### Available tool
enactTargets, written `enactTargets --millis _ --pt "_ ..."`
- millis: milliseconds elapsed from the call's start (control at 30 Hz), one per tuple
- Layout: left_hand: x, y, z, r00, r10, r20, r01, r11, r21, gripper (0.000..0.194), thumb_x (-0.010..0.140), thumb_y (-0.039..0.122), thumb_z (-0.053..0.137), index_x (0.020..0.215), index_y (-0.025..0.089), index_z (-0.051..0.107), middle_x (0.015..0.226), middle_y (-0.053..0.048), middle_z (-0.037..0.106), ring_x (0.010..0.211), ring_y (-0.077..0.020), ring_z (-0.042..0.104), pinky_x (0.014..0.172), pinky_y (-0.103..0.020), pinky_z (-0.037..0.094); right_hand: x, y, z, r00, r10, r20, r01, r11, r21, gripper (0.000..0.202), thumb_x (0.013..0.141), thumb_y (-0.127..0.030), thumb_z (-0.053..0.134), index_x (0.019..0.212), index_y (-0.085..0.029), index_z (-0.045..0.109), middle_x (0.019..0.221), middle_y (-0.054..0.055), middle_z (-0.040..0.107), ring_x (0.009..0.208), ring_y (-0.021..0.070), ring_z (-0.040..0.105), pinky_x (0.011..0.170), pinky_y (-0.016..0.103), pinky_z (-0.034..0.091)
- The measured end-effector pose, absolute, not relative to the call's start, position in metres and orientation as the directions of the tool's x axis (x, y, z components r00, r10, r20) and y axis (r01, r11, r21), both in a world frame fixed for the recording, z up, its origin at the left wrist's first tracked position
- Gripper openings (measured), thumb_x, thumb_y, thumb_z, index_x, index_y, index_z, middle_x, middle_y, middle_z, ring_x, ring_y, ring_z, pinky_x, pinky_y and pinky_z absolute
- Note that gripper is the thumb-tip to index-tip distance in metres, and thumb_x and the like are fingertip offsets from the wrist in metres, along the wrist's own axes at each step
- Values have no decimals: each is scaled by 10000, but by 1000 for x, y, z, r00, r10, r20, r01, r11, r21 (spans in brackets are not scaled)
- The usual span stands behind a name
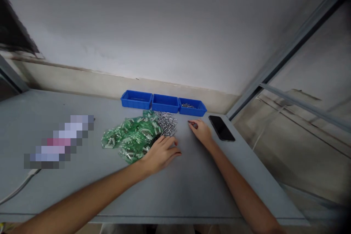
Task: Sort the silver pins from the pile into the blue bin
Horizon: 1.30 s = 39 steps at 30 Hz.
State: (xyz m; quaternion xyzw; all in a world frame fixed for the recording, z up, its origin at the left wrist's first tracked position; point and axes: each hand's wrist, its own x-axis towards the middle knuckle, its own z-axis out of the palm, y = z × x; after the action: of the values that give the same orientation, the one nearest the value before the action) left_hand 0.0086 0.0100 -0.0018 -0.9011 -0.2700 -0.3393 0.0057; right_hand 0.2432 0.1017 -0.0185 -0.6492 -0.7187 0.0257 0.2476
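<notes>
A loose heap of small silver metal pins or rivets (166, 123) lies on the grey table, right of several green-tinted plastic bags (137, 135) packed with similar metal pieces. My left hand (161, 152) rests palm down by the near edge of the heap, beside the bags. Its fingers are bent, with the thumb apart and nothing visible between them. Right of the heap, my right hand (201, 131) is just above or on the table. Thumb and forefinger come together at the tips; anything between them is too small to make out.
Three blue bins stand in a row along the wall: a left bin (136, 106), a middle bin (165, 110) and a right bin (201, 112) holding metal pieces. A phone (221, 128) lies near the right edge. A blurred-out object (61, 139) with a white cable lies left.
</notes>
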Motion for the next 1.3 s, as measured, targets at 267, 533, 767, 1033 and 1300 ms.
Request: enactTargets --millis 267,533,767,1033,1300 --pt "7 11 -3 593 533 603 528 -823 209 176 879 221 481 915 209 652 943 -60 566 834 -175 536 715 -303 379 240 101 -14 -75 961 267 913 174 -369 237 834 -259 486 975 -185 662 928 53 690 752 175 614 693 276 449" --pt "10 12 -8 549 592 590 537 -791 294 137 763 334 653 764 197 645 983 -39 547 884 -173 532 747 -296 386 230 93 -6 -131 969 210 933 192 -303 252 851 -197 461 1042 -178 624 944 67 671 834 181 611 703 254 425" --pt "12 8 -3 517 560 647 545 -798 255 169 870 303 511 859 222 658 972 -43 555 868 -161 536 740 -292 390 222 84 -10 -138 968 211 945 192 -265 284 889 -225 386 1075 -201 600 1040 76 621 883 197 585 723 275 399" --pt "12 5 3 437 592 677 629 -739 240 190 889 254 469 927 224 652 1010 -53 553 886 -171 536 744 -304 390 219 73 -9 -148 966 214 920 214 -329 239 846 -230 462 1030 -165 601 957 69 651 822 168 593 703 244 396" --pt "8 6 6 391 583 712 640 -728 245 168 802 342 601 750 190 651 986 -52 558 833 -172 541 729 -304 401 215 69 -9 -149 969 198 901 215 -376 219 823 -250 489 1002 -176 592 874 37 676 733 146 598 641 230 397"
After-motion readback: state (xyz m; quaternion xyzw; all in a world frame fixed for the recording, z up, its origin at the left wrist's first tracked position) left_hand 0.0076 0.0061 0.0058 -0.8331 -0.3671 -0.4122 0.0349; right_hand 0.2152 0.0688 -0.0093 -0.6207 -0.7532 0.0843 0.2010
